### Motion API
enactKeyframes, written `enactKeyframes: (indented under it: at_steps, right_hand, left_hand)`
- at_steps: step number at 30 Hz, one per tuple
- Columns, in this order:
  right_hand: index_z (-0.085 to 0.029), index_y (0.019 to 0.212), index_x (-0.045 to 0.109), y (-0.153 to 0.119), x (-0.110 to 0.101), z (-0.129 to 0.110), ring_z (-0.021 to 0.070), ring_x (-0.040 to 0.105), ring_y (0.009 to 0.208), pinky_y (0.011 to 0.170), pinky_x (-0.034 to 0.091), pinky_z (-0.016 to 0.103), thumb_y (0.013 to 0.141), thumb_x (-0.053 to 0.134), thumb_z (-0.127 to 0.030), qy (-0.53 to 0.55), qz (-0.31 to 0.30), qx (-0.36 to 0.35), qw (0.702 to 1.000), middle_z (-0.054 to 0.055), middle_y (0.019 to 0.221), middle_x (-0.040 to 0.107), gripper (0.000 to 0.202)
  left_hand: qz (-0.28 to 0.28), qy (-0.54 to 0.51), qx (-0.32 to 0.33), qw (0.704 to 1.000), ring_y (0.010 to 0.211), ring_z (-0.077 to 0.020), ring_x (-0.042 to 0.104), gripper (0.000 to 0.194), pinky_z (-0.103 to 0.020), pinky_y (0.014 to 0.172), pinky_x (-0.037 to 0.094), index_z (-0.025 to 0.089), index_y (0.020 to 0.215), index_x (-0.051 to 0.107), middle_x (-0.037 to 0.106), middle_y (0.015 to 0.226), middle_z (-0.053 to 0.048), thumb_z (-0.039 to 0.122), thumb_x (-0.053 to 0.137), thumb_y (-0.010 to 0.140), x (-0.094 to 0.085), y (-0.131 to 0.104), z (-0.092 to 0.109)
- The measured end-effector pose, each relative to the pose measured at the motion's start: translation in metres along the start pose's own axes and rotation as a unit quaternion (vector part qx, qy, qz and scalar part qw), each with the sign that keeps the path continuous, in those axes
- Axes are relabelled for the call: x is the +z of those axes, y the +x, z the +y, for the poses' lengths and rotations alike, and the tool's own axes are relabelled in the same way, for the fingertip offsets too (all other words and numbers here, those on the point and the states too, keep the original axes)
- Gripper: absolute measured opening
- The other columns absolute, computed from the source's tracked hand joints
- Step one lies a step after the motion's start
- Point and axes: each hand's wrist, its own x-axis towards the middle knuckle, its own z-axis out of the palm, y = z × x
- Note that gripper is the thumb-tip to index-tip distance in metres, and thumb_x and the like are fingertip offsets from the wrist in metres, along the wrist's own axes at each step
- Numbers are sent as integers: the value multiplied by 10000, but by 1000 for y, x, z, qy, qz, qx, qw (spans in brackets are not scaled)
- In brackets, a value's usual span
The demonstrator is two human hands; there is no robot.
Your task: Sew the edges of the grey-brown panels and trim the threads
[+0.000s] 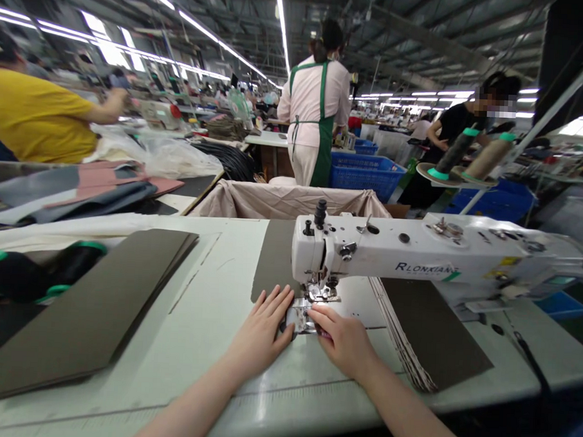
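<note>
In front of me the white sewing machine (391, 252) stands on a pale green table (209, 344). A grey-brown panel (275, 256) lies behind and left of its presser foot (322, 294). My left hand (265, 327) rests flat, fingers stretched, at the panel's near edge beside the metal needle plate (299, 315). On the plate's other side my right hand (344, 340) has its fingers curled together close under the presser foot. A small reddish-purple bit shows beneath them, too little to name. The needle tip is hidden.
To the left lies a stack of grey-brown panels (95, 300) beside dark thread cones (13, 274). More panels (431, 334) lie under the machine arm at right. Behind the table are a cloth-lined bin (283, 199), a blue crate (365, 176) and several people (316, 103).
</note>
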Motion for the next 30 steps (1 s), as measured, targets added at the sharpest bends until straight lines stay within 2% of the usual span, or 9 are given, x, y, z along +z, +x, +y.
enactKeyframes:
  at_steps: [9, 12, 14, 16, 18, 20, 25, 28, 30]
  right_hand:
    - [-306, 1360, 499, 0, -4, -3, 183, 546, 1218, 1009, 445, 325, 851, 513, -130, 11, 10, -2, 1000, -5, 1432, 505, 538]
    - [-300, 1352, 506, -2, -3, -3, 181, 544, 1220, 1011, 441, 327, 853, 509, -135, 14, 13, -3, 1000, -12, 1429, 509, 525]
    - [-302, 1343, 516, -1, -3, -4, 180, 544, 1219, 1010, 440, 327, 854, 510, -139, 13, 15, -1, 1000, -18, 1421, 518, 516]
    - [-309, 1329, 530, 0, -6, -6, 179, 540, 1225, 1008, 439, 325, 858, 512, -144, 5, 12, 7, 1000, -22, 1411, 529, 500]
    - [-315, 1304, 554, 1, -14, -11, 182, 557, 1205, 989, 450, 321, 872, 511, -164, -9, -3, 13, 1000, -22, 1387, 554, 460]
    - [-306, 1289, 569, -5, -23, -14, 195, 599, 1143, 953, 472, 332, 892, 497, -191, -20, -17, 19, 999, -11, 1348, 588, 420]
    - [-282, 1387, 485, -75, -34, -12, 234, 631, 1085, 915, 496, 380, 877, 474, -180, -34, -6, 71, 997, 20, 1458, 480, 521]
    - [-300, 1423, 427, -142, -24, -11, 208, 648, 1054, 884, 510, 342, 872, 425, -122, 3, 3, 104, 995, 16, 1486, 442, 579]
    - [-294, 1394, 447, -179, -13, -16, 183, 656, 1020, 870, 506, 301, 917, 390, -142, 64, 33, 129, 989, 34, 1451, 484, 504]
  left_hand:
    - [14, 11, 13, 1000, 1448, -266, 250, 623, -491, 1171, 239, 227, 1521, 234, 297, 1571, -72, 422, 429, 962, 3, 0, -1]
    - [23, 25, 8, 999, 1413, -251, 338, 594, -449, 1158, 266, 205, 1501, 276, 383, 1530, -81, 438, 408, 970, -1, 1, 2]
    - [37, 43, -17, 998, 1302, -248, 494, 544, -446, 1137, 284, 183, 1467, 335, 562, 1386, -107, 435, 369, 987, -7, 3, 4]
    - [52, 68, -58, 995, 1056, -260, 656, 489, -481, 1076, 335, 154, 1406, 414, 729, 1058, -112, 414, 327, 1002, -15, 3, 5]
    - [61, 95, -99, 989, 851, -277, 692, 447, -510, 969, 405, 142, 1318, 502, 729, 809, -96, 396, 319, 999, -22, -2, 3]
    - [63, 121, -125, 983, 859, -308, 677, 415, -512, 877, 448, 152, 1256, 556, 709, 844, -126, 377, 341, 982, -28, -15, -2]
    - [45, 142, -138, 979, 1200, -352, 546, 464, -515, 955, 451, 176, 1374, 479, 565, 1300, -187, 241, 357, 931, -31, -92, -28]
    - [22, 105, -101, 989, 1330, -326, 446, 572, -530, 1064, 391, 247, 1482, 324, 415, 1485, -122, 193, 361, 913, -29, -141, -39]
    - [-3, 69, -60, 996, 1379, -288, 391, 622, -529, 1126, 325, 300, 1510, 246, 320, 1556, -66, 161, 349, 913, -28, -156, -34]
